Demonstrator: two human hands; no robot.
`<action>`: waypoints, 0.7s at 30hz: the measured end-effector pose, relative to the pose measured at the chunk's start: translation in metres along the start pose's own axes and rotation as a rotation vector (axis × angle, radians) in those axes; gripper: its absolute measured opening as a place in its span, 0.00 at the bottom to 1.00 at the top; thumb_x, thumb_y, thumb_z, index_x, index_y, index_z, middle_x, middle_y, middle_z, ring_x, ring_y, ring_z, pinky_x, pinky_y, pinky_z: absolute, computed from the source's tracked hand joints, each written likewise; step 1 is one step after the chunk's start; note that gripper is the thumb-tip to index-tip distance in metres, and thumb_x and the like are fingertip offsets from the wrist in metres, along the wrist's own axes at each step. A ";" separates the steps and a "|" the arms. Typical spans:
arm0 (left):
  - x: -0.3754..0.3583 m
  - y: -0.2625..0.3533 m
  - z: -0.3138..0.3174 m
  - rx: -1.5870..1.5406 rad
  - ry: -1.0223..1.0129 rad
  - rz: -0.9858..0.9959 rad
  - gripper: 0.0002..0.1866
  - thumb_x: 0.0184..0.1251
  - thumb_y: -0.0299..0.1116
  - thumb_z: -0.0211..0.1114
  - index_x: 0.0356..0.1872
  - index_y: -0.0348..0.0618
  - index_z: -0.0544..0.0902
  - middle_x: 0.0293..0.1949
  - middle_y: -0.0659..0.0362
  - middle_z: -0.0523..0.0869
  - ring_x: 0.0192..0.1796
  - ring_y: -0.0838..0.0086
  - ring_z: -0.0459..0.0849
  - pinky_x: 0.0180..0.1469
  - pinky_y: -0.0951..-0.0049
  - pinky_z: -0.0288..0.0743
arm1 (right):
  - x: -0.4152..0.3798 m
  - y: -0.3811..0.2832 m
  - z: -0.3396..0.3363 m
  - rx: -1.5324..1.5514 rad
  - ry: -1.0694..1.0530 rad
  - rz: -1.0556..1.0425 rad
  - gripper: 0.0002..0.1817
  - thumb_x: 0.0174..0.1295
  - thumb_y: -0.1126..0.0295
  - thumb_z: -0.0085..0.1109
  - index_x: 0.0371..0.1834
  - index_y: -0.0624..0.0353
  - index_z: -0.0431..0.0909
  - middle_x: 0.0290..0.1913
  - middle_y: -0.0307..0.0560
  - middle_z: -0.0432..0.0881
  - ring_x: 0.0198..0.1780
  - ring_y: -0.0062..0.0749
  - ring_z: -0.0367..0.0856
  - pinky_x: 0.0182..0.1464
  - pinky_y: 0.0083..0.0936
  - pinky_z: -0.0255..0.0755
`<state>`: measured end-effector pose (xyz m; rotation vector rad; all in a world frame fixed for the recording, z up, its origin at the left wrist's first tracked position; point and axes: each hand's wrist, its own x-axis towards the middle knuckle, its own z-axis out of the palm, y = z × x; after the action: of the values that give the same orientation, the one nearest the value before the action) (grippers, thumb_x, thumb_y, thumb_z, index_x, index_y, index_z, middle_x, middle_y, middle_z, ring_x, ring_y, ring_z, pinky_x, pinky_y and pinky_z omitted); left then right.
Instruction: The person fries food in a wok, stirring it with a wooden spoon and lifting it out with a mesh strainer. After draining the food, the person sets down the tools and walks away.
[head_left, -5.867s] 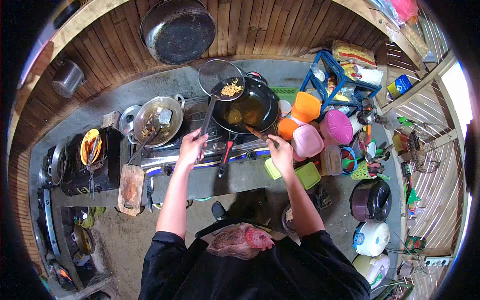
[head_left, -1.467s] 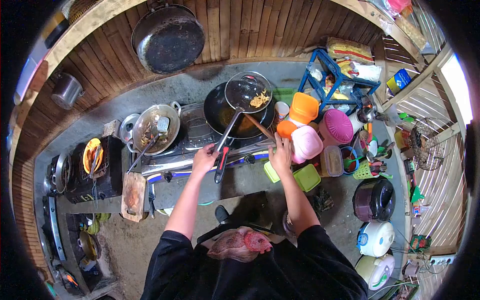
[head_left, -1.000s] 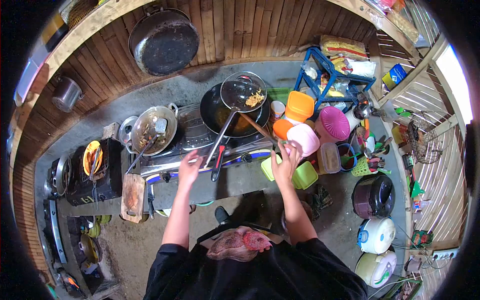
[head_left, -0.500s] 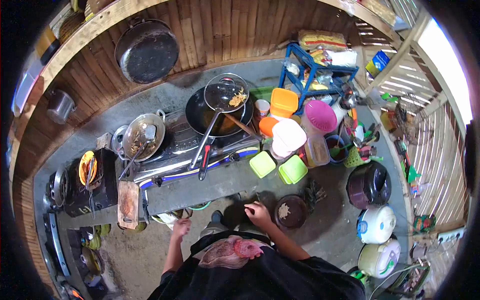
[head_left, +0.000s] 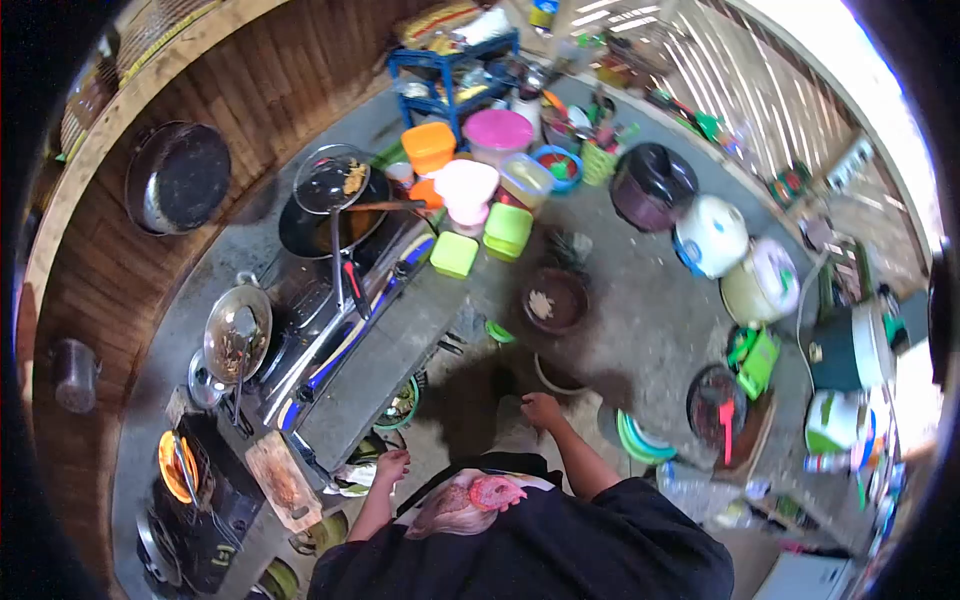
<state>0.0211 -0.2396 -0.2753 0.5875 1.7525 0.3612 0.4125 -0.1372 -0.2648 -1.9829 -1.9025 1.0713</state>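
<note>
My left hand (head_left: pixel 392 466) hangs beside my body with its fingers loosely curled and nothing seen in it, near a cutting board (head_left: pixel 284 482) at the counter's end. My right hand (head_left: pixel 542 411) is held out in front of me in a loose fist, apart from any object. Ahead of it, a stone mortar (head_left: pixel 557 301) holds a pale crumbly heap. On the stove, a strainer (head_left: pixel 327 170) with fried bits lies across a black wok (head_left: pixel 300 228) of oil. A second pan (head_left: pixel 238 335) with a spatula stands beside them.
Green containers (head_left: pixel 509 230), a pink tub (head_left: pixel 499 130) and a blue rack (head_left: pixel 450 85) crowd the back. A purple pot (head_left: pixel 653 186) and rice cookers (head_left: pixel 711 236) line the right. Another mortar (head_left: pixel 716 405) holds a pink spoon. A green basket (head_left: pixel 399 403) sits below the counter edge.
My view has turned to the right, so the stove now appears further left and more of the right side shows. Both hands remain near my body, with nothing taken up.
</note>
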 end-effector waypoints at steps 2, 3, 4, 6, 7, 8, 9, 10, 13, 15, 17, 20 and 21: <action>-0.010 -0.022 -0.006 0.018 -0.049 -0.003 0.16 0.59 0.36 0.61 0.49 0.46 0.79 0.35 0.61 0.84 0.25 0.75 0.80 0.25 0.75 0.72 | -0.049 0.029 0.034 0.048 0.084 0.112 0.18 0.50 0.59 0.56 0.42 0.54 0.83 0.40 0.54 0.82 0.43 0.46 0.81 0.49 0.37 0.73; -0.015 -0.029 -0.008 0.039 -0.069 -0.019 0.15 0.59 0.36 0.61 0.48 0.45 0.79 0.34 0.61 0.84 0.25 0.76 0.80 0.24 0.76 0.71 | -0.073 0.043 0.047 0.083 0.161 0.187 0.18 0.50 0.59 0.56 0.42 0.53 0.83 0.40 0.53 0.83 0.43 0.46 0.81 0.49 0.37 0.73; -0.022 -0.036 -0.008 0.061 -0.089 -0.039 0.15 0.59 0.35 0.61 0.47 0.45 0.79 0.33 0.60 0.83 0.24 0.76 0.79 0.23 0.77 0.71 | -0.101 0.053 0.055 0.086 0.177 0.213 0.18 0.50 0.59 0.56 0.42 0.53 0.83 0.40 0.53 0.83 0.43 0.46 0.81 0.49 0.37 0.73; -0.036 -0.047 -0.009 0.093 -0.124 -0.074 0.13 0.60 0.34 0.61 0.45 0.44 0.78 0.31 0.60 0.82 0.22 0.78 0.77 0.19 0.80 0.69 | -0.156 0.070 0.074 -0.093 0.039 0.248 0.18 0.49 0.58 0.57 0.41 0.52 0.83 0.41 0.53 0.82 0.44 0.46 0.81 0.50 0.36 0.74; -0.043 -0.052 -0.009 0.120 -0.143 -0.068 0.13 0.60 0.34 0.61 0.45 0.44 0.78 0.31 0.60 0.82 0.22 0.78 0.77 0.19 0.80 0.69 | -0.190 0.077 0.085 -0.032 0.091 0.341 0.18 0.48 0.58 0.57 0.40 0.52 0.84 0.40 0.53 0.83 0.44 0.46 0.81 0.50 0.35 0.74; -0.048 -0.060 -0.009 0.147 -0.163 -0.081 0.13 0.60 0.33 0.61 0.46 0.44 0.78 0.31 0.60 0.82 0.22 0.78 0.77 0.19 0.80 0.69 | -0.224 0.083 0.097 0.032 0.144 0.435 0.18 0.48 0.58 0.57 0.40 0.52 0.84 0.40 0.54 0.83 0.44 0.46 0.81 0.51 0.35 0.74; -0.050 -0.069 -0.007 0.175 -0.185 -0.091 0.13 0.60 0.33 0.61 0.46 0.44 0.78 0.31 0.60 0.82 0.22 0.78 0.77 0.19 0.79 0.69 | -0.253 0.088 0.104 0.058 0.130 0.498 0.18 0.47 0.58 0.58 0.39 0.52 0.84 0.40 0.54 0.83 0.45 0.46 0.81 0.51 0.34 0.73; -0.048 -0.078 -0.006 0.200 -0.216 -0.086 0.13 0.60 0.34 0.62 0.45 0.44 0.78 0.31 0.60 0.82 0.22 0.78 0.78 0.19 0.79 0.69 | -0.280 0.093 0.112 0.088 0.118 0.562 0.18 0.46 0.58 0.59 0.39 0.52 0.84 0.40 0.54 0.83 0.45 0.46 0.81 0.51 0.34 0.73; -0.044 -0.088 0.001 0.386 -0.282 -0.058 0.12 0.59 0.34 0.62 0.43 0.44 0.80 0.30 0.59 0.83 0.23 0.76 0.79 0.21 0.77 0.72 | -0.352 0.102 0.140 0.218 0.165 0.765 0.17 0.45 0.58 0.60 0.38 0.52 0.85 0.41 0.54 0.83 0.45 0.45 0.81 0.52 0.33 0.73; -0.007 -0.115 0.004 0.464 -0.357 0.048 0.12 0.58 0.35 0.63 0.42 0.43 0.82 0.31 0.57 0.85 0.25 0.74 0.81 0.24 0.74 0.74 | -0.386 0.101 0.158 0.314 0.224 0.858 0.18 0.46 0.58 0.60 0.39 0.52 0.85 0.41 0.53 0.83 0.44 0.45 0.82 0.51 0.33 0.74; -0.002 -0.110 0.020 0.677 -0.440 0.224 0.13 0.57 0.35 0.63 0.42 0.41 0.82 0.31 0.56 0.85 0.25 0.73 0.81 0.26 0.73 0.75 | -0.420 0.101 0.175 0.417 0.291 0.954 0.18 0.46 0.58 0.60 0.40 0.51 0.84 0.41 0.53 0.83 0.44 0.44 0.82 0.50 0.32 0.74; -0.018 -0.076 0.055 0.816 -0.501 0.133 0.14 0.54 0.34 0.62 0.42 0.42 0.82 0.30 0.58 0.84 0.27 0.73 0.81 0.23 0.74 0.73 | -0.462 0.085 0.185 0.670 0.570 1.063 0.17 0.49 0.61 0.60 0.43 0.52 0.83 0.40 0.52 0.84 0.41 0.40 0.83 0.48 0.31 0.74; -0.021 -0.065 0.069 0.845 -0.515 0.086 0.14 0.53 0.33 0.62 0.42 0.43 0.82 0.30 0.58 0.84 0.26 0.74 0.81 0.22 0.74 0.72 | -0.479 0.080 0.191 0.702 0.611 1.102 0.17 0.49 0.61 0.60 0.43 0.52 0.83 0.40 0.52 0.84 0.41 0.40 0.83 0.48 0.31 0.74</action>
<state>0.0781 -0.3094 -0.3109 1.2302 1.3214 -0.4798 0.4006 -0.6586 -0.2769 -2.3995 -0.0046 0.9069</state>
